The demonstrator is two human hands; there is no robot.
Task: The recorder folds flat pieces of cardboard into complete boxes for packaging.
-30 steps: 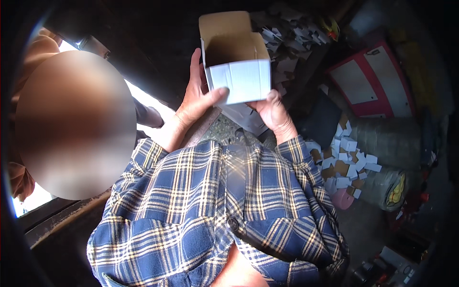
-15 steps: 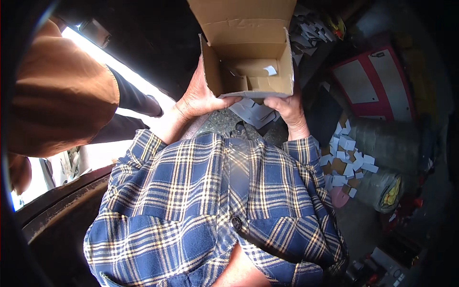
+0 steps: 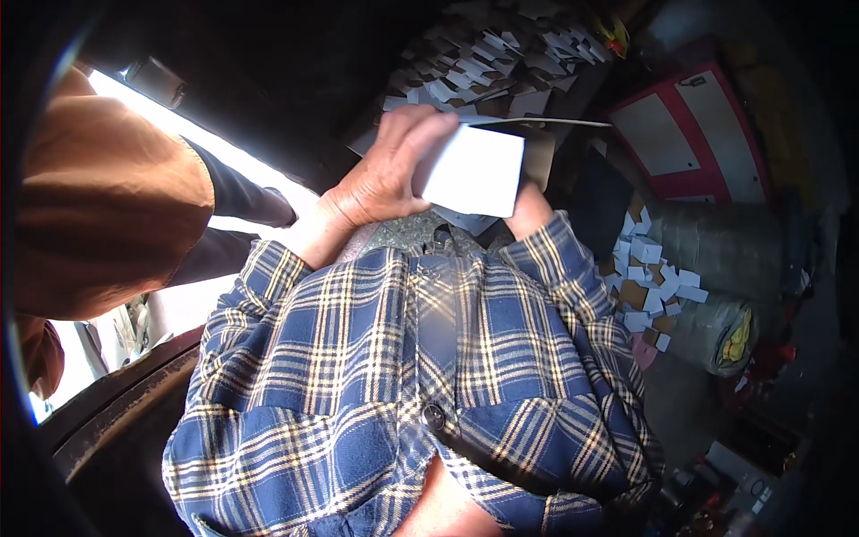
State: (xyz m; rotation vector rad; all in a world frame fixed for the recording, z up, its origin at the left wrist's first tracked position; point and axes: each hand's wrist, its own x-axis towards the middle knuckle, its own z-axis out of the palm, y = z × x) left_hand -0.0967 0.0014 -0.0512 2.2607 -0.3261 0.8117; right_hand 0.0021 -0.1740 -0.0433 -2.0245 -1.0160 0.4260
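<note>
The left grip (image 3: pixel 389 174) is closed on the box (image 3: pixel 474 170), pinching its left end with the fingers at the upper corner and the thumb near the lower one. The box thus sits to the right of this grip, a white side turned up, with a flap seen edge-on along its top and jutting out to the right. The right grip (image 3: pixel 531 211) is at the box's lower right, mostly hidden behind it with little more than the wrist showing, so whether it is spread or pressed together cannot be told. Nearer the body are the plaid shirt (image 3: pixel 403 358) and its cuffs. Beyond the box lies a heap of white cartons (image 3: pixel 501 63); to the right are a smaller pile (image 3: pixel 653 282) and a red-and-white panel (image 3: pixel 698 143). At left stands another person in brown (image 3: pixel 116 197).
</note>
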